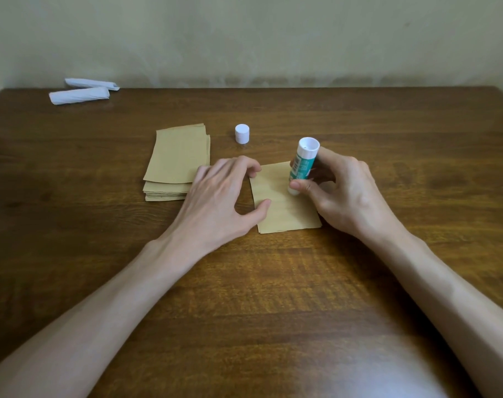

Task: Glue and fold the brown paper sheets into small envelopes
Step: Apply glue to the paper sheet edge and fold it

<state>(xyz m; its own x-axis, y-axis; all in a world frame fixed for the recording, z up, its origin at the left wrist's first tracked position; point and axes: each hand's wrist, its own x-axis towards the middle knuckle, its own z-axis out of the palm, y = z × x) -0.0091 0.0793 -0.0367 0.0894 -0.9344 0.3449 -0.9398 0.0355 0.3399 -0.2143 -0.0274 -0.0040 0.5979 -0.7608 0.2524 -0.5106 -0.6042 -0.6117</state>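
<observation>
Glue stick: I see the glue stick (302,168) held near upright w/ a slight tilt. Its white lower end is down on the single sheet (284,209). Green-and-white label w/ barcode faces me; the upper end is a white ring w/ a hollow.
Contents: can't tell how much glue is inside. The tube is opaque and the thumb hides the tip.
Cap: white cap (242,133) is off and stands on the table, well apart from the stick, just right of the stack's far corner.
Stack: stack of brown sheets (177,162) lies left of centre, edges not squared, top sheets shifted away from me.
Single sheet: flat on the table, near the stack's right side, a bit skewed. Its near edge looks doubled; can't tell if it's folded or 2 sheets.
Surface: dark wood-grain table (244,282), glare patch at the bottom of my view.
Far left: two white paper rolls (79,95) lie side by side at the back edge.
Room: plain pale wall (244,38) behind the table.
L hand: L hand (224,193) arches over the sheet's left edge. Its bent fingertips press the far-left corner, and the thumb tip presses the edge lower down.
R hand: R hand (345,193) pinches the glue stick low down betw. thumb and fingers, over the sheet's right edge.
Arms: both forearms bare, coming in from the bottom corners.
</observation>
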